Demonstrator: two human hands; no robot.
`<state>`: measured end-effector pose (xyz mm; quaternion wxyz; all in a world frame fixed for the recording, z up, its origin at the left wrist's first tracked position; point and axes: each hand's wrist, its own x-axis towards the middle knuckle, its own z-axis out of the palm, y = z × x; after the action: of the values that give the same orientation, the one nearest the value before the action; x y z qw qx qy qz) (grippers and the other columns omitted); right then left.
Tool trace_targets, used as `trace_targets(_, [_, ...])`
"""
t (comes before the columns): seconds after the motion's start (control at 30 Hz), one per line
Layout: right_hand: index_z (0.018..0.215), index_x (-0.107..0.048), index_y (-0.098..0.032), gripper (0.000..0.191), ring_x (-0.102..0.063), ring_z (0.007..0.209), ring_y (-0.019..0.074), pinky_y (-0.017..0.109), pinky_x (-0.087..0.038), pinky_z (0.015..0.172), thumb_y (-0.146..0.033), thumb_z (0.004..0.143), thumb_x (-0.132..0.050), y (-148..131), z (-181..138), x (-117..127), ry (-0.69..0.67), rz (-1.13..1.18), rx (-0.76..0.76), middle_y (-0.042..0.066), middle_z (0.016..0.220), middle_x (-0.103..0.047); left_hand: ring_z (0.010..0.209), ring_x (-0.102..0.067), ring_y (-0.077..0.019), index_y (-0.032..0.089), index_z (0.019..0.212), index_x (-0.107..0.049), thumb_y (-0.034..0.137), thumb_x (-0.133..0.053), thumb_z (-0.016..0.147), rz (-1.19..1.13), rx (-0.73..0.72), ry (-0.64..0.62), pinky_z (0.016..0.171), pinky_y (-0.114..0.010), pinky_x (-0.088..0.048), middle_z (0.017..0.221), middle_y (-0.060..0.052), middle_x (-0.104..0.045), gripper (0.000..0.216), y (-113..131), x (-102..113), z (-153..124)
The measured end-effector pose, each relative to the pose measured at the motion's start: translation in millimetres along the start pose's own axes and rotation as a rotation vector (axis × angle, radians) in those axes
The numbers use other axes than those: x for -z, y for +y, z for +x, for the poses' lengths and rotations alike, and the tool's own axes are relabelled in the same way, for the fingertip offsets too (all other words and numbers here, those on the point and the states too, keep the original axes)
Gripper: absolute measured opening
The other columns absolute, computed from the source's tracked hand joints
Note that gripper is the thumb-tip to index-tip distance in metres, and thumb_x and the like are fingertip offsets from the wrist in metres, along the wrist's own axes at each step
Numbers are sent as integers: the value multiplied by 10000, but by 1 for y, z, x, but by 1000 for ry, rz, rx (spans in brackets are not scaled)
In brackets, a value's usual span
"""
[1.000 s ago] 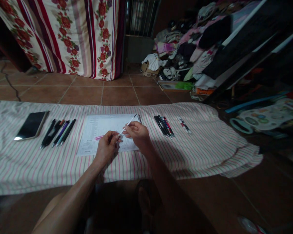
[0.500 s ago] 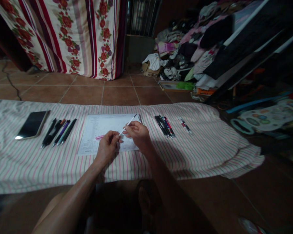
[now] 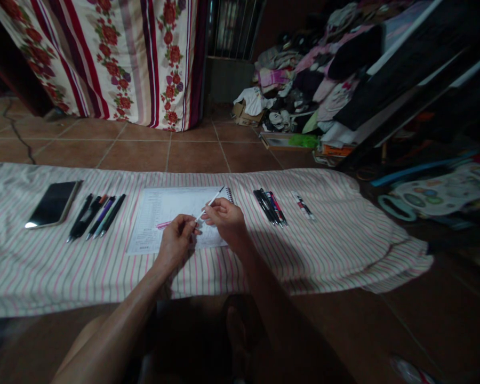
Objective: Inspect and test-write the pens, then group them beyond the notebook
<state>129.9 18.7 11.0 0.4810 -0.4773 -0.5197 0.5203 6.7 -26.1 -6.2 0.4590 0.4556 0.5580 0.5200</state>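
Above a spiral notebook (image 3: 144,242), both hands meet around a thin white pen refill (image 3: 215,198) with a dark end pointing up and away. My right hand (image 3: 226,216) is closed, pinching the refill between thumb and fingertips. Closed as well, my left hand (image 3: 176,234) has its fingertips at the refill's lower end. Pink pen parts (image 3: 164,224) lie on the page just left of my left fingers, partly hidden by that hand. Anything smaller between the fingertips is too small to make out.
Several pens (image 3: 98,217) lie left of the notebook, beside a phone (image 3: 53,205). More pens (image 3: 270,207) and a black-and-white pen (image 3: 303,206) lie to the right on the striped cloth (image 3: 344,234). Beyond are a floral curtain (image 3: 136,64) and heaped clothes (image 3: 300,80).
Both hands and the refill stay almost in place. The pink parts by my left fingers show slightly differently.
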Motion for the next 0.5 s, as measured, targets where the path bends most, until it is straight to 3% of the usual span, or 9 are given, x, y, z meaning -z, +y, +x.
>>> trace_targets(0.5, [729, -531, -194, 127, -659, 608, 135, 213, -514, 520, -297, 702, -600, -2, -1, 0, -7, -18, 6, -19, 609, -636, 422, -457, -83, 166, 747, -555, 309, -564, 736, -20, 6, 11, 446, -207, -372, 561, 14, -602, 144, 0, -1, 0])
